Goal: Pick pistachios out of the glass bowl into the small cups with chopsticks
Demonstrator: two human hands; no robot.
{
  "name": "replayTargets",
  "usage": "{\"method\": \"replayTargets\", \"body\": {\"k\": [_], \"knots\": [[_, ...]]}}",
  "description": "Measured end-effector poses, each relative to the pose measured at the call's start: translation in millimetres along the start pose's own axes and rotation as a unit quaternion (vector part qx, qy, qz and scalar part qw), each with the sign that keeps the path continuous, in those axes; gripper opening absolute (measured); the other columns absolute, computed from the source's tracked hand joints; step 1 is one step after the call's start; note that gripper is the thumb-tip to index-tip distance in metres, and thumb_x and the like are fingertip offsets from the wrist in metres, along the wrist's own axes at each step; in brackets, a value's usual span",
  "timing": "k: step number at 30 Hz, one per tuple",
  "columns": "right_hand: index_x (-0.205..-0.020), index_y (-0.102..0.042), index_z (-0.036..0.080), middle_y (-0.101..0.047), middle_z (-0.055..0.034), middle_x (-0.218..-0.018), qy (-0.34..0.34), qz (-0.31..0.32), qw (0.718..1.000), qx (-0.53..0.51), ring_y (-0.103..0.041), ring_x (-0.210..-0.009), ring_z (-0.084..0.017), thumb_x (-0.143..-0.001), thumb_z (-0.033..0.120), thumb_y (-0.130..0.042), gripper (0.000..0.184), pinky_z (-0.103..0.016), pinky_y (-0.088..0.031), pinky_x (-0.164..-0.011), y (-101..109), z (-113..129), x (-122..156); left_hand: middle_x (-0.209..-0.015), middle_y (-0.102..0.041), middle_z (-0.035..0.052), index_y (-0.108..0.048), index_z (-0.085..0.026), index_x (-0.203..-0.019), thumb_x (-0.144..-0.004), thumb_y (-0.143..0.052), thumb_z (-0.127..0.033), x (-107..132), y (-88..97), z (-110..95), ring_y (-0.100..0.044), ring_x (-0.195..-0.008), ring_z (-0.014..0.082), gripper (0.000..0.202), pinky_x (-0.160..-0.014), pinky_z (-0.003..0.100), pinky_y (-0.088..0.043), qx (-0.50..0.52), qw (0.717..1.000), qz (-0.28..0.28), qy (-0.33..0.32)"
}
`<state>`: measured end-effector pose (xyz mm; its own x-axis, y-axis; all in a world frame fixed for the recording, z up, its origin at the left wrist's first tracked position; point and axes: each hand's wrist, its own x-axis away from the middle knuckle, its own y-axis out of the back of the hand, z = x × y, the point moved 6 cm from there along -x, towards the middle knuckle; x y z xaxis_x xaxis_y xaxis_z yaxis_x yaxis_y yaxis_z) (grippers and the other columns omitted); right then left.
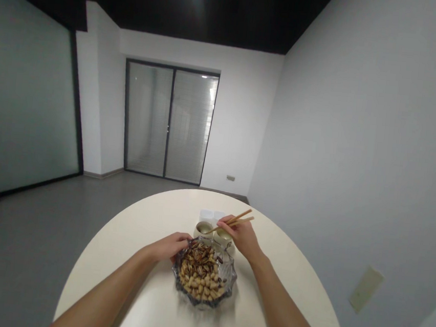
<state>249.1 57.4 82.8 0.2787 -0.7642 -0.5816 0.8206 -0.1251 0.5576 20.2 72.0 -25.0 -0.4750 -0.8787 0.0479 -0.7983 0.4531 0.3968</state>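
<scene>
A scalloped clear glass bowl [231, 280] stands on the table, holding dark striped seeds [197, 259] and pale nuts in shells [202, 285] that look like peanuts or pistachios. My left hand [174, 245] grips its far left rim. In my right hand [242, 236] is a pair of wooden chopsticks [238, 219], slanting down to the left. Their tips reach the mouth of the left small cup [198, 232], just beyond the bowl. The right small cup [224, 238] sits partly under my right hand. Whether the tips pinch anything is too small to tell.
Two small white containers [207, 215] stand behind the cups. Everything rests on a round cream table [147, 218]. A white wall [351, 145] runs close along the right. Farther back are glass doors with blinds [168, 122] and grey floor [42, 229].
</scene>
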Motion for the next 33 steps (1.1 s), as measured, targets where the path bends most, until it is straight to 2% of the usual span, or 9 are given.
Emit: {"method": "replayTargets", "body": {"k": [3, 8, 14, 19, 24, 33], "knots": [[-0.090, -0.080, 0.022, -0.083, -0.0066, -0.087, -0.016, -0.018, 1.000, -0.020, -0.078, -0.080, -0.025, -0.095, 0.055, -0.068, 0.036, -0.033, -0.060, -0.075, 7.3, -4.2, 4.4, -0.090, -0.068, 0.0057, -0.073, -0.016, -0.102, -0.073, -0.060, -0.048, -0.6, -0.3, 0.4, -0.061, -0.072, 0.0202, 0.045, -0.052, 0.024, -0.043, -0.003, 1.000, -0.001, 0.001], [-0.086, -0.077, 0.022, -0.081, -0.0068, -0.085, -0.045, -0.052, 0.997, -0.038, -0.077, -0.080, -0.025, -0.092, 0.057, -0.069, 0.036, -0.035, -0.062, -0.076, 34.5, 1.7, 13.0, -0.090, -0.068, 0.0062, -0.073, -0.015, -0.104, -0.071, -0.059, -0.047, -1.4, -0.6, 2.6, -0.062, -0.073, 0.0209, 0.047, -0.049, 0.023, -0.041, -0.010, 1.000, -0.005, 0.004], [-0.088, -0.075, 0.020, -0.080, -0.0075, -0.080, -0.075, 0.023, 0.993, -0.086, -0.077, -0.075, -0.025, -0.089, 0.062, -0.073, 0.042, -0.035, -0.062, -0.072, 50.6, 14.0, 33.4, -0.089, -0.069, 0.0054, -0.074, -0.016, -0.104, -0.075, -0.060, -0.044, 2.5, -0.4, -0.3, -0.062, -0.073, 0.0201, 0.043, -0.050, 0.021, -0.039, -0.006, 1.000, -0.009, -0.002], [-0.085, -0.078, 0.021, -0.079, -0.0063, -0.078, -0.073, 0.089, 0.992, -0.047, -0.075, -0.073, -0.024, -0.091, 0.056, -0.074, 0.036, -0.031, -0.058, -0.068, 44.5, 22.3, 43.2, -0.089, -0.070, 0.0059, -0.073, -0.015, -0.102, -0.074, -0.060, -0.046, 1.9, -2.0, -0.3, -0.062, -0.073, 0.0199, 0.043, -0.054, 0.024, -0.045, -0.002, 1.000, -0.002, -0.006], [-0.085, -0.080, 0.022, -0.079, -0.0043, -0.074, -0.069, 0.141, 0.987, -0.031, -0.074, -0.070, -0.024, -0.092, 0.054, -0.075, 0.033, -0.030, -0.055, -0.064, 29.8, 29.7, 46.1, -0.085, -0.067, 0.0046, -0.072, -0.015, -0.103, -0.072, -0.060, -0.048, -0.8, -2.5, 3.3, -0.060, -0.070, 0.0193, 0.047, -0.051, 0.023, -0.042, -0.002, 1.000, -0.005, 0.001], [-0.082, -0.080, 0.024, -0.080, -0.0046, -0.074, -0.038, 0.171, 0.984, 0.008, -0.075, -0.068, -0.024, -0.090, 0.060, -0.075, 0.038, -0.029, -0.053, -0.064, 19.9, 48.2, 46.8, -0.087, -0.067, 0.0052, -0.073, -0.016, -0.101, -0.073, -0.059, -0.047, 2.7, -1.4, -2.8, -0.060, -0.071, 0.0199, 0.044, -0.050, 0.023, -0.041, -0.009, 1.000, -0.003, -0.006]]}}
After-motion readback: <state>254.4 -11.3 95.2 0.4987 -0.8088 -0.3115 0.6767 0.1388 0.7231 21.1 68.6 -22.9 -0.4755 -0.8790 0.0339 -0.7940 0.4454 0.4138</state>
